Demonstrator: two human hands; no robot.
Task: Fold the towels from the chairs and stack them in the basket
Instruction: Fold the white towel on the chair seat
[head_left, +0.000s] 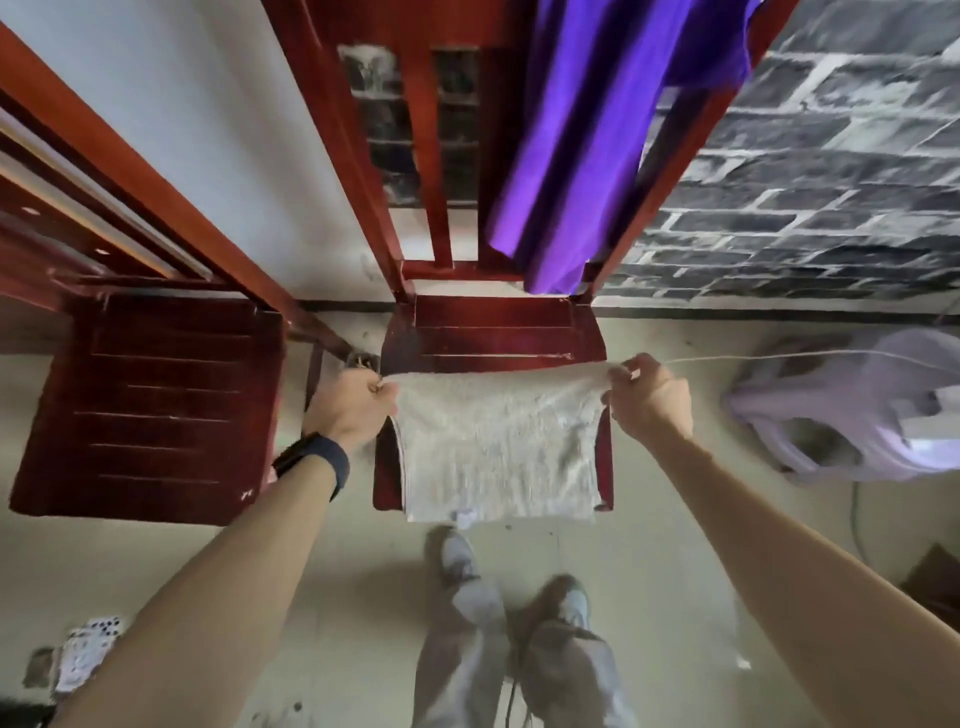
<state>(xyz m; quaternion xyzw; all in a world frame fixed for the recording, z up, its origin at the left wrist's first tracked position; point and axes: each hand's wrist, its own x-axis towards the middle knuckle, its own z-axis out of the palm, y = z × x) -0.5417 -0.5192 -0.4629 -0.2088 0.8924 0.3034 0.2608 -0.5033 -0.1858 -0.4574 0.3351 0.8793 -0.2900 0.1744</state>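
Towel (498, 441) stretched betw. both grips (top corners), over chair (493, 332)

Purple towel (571, 156) top beyond frame edge.

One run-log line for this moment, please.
left hand, right hand: grip white towel corners | white towel: over chair seat | purple towel: on chair back

Left hand (358, 405): outstretched toward 1 o'clock, pinching a towel (498, 447) corner.
Right hand (649, 400): outstretched toward 11 o'clock, pinching the opposite corner.
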